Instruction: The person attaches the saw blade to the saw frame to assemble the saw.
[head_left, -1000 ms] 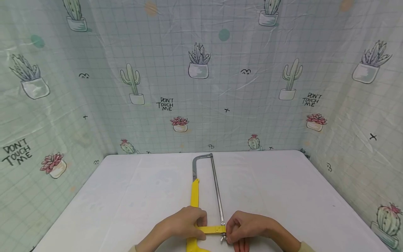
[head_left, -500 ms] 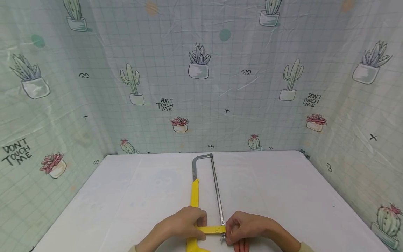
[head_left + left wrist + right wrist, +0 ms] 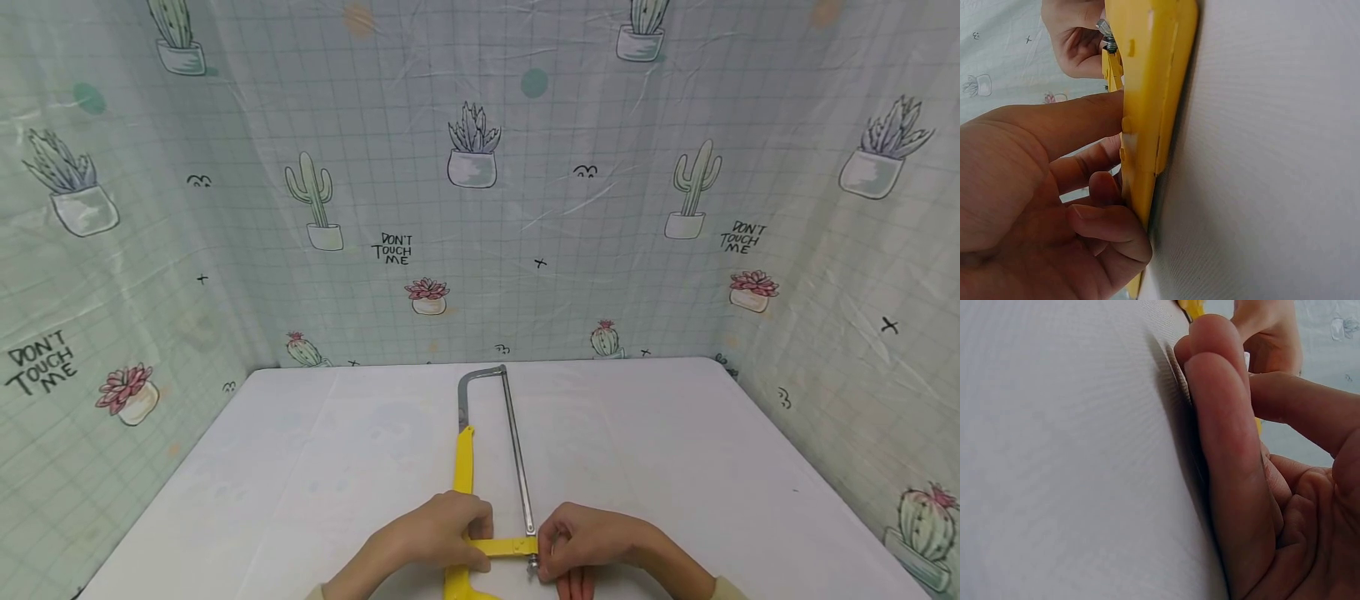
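Observation:
A hacksaw with a yellow frame and grey front bow lies on the white table, its thin blade stretched along the right side. My left hand grips the frame where the yellow crosspiece meets it; in the left wrist view the thumb presses the yellow handle. At the crosspiece's right end sits a metal wing nut. My right hand has thumb and forefinger curled at this wing nut, with the other fingers resting low on the table. The right wrist view hides the nut behind fingers.
The white table spreads around the saw to both sides. A patterned curtain with cactus prints stands behind the table and along both sides.
The wing nut has turned slightly, its wings now looking narrower in the head view. Both hands and the saw frame stay in place.

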### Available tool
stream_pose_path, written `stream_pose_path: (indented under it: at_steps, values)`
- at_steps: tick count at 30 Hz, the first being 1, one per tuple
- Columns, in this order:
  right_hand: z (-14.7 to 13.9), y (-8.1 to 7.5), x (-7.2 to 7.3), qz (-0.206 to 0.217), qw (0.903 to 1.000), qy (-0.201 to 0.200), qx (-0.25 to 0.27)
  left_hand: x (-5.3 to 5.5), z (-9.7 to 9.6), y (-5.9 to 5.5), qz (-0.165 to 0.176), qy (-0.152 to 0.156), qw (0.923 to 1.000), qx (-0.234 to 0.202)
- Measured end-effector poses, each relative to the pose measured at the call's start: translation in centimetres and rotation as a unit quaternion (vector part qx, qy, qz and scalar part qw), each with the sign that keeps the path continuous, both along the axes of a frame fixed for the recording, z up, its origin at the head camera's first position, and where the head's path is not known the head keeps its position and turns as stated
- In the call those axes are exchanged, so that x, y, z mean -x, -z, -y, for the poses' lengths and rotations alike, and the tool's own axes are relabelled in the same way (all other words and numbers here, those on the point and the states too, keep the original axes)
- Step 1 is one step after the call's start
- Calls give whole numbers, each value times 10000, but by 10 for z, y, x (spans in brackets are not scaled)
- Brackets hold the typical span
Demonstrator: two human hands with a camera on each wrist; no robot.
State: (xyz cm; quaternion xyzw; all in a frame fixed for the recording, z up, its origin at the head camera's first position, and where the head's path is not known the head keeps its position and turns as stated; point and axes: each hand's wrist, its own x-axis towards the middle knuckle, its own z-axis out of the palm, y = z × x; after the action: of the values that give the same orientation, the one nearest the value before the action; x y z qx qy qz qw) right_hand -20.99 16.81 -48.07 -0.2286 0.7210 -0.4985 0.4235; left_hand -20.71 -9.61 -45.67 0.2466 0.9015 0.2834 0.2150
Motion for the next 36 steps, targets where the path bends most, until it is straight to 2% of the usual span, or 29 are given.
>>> stream_pose_path:
  at_steps: [18, 36]
  values:
    - [-1, 0, -1, -16, 9999, -33, -128, 0, 0, 3, -39, 13, 10000, -15]
    - [2, -4, -5, -224, 9981, 380, -440, -1, 0, 0, 114, -76, 9999, -40]
